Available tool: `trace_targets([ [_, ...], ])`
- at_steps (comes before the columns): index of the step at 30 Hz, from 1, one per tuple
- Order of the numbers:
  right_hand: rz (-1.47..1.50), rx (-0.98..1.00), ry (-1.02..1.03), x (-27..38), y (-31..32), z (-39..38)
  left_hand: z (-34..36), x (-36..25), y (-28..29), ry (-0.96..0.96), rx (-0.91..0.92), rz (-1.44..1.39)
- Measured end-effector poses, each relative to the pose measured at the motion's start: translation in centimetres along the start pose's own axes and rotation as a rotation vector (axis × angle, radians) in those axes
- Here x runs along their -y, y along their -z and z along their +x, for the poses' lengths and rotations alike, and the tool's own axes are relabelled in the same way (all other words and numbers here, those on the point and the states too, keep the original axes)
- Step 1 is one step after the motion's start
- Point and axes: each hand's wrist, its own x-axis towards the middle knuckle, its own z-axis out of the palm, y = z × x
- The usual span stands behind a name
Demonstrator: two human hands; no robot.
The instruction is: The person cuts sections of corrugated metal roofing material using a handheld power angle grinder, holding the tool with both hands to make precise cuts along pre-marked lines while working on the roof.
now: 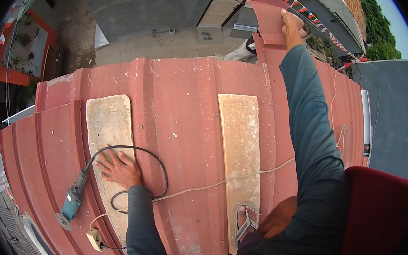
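Seen in soft, bright daylight beneath a pale blue sky, visible at upper right. Lit almost evenly across the red roof, with faint shading along the raised ribs. Dimmer below the orange wall at far left. Sharp through the center, bowed toward the rim and ringed in black.

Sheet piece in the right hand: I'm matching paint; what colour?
The sheet piece is dull red, clearest in the head view.

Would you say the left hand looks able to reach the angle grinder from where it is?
Probably yes: the left hand rests on a wooden board, the angle grinder lies to its left, and nothing bulky shows between them, though the black cable loops nearby.
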Motion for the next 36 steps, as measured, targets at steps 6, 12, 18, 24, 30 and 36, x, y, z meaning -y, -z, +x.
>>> trace_targets([
  [6, -0.307, 0.035, 0.046, -1.4, 2.9, 3.6, -0.1, -0.9, -0.3, -0.002, 0.008, -0.004],
  [12, -0.439, 0.052, -0.006, -2.2, 2.7, 0.8, 0.1, -0.2, 0.4, 0.017, 0.023, 0.013],
  [18, -0.788, 0.143, 0.212, -3.3, 3.6, 3.8, 0.1, -0.2, 0.5, 0.011, 0.019, 0.018],
  [24, -1.148, 0.03, 0.615, -3.4, 5.2, 5.7, -0.2, -1.6, 0.0, -0.003, 0.022, -0.005],
  [30, -0.439, 0.218, 1.318, 9.5, 0.4, -8.6, 0.1, 0.2, 0.9, 0.004, 0.003, 0.023],
  [36, 0.047, 0.995, 1.43, 14.6, 6.8, -30.5, -0.3, -0.5, 0.7, 0.026, 0.021, -0.014],
])
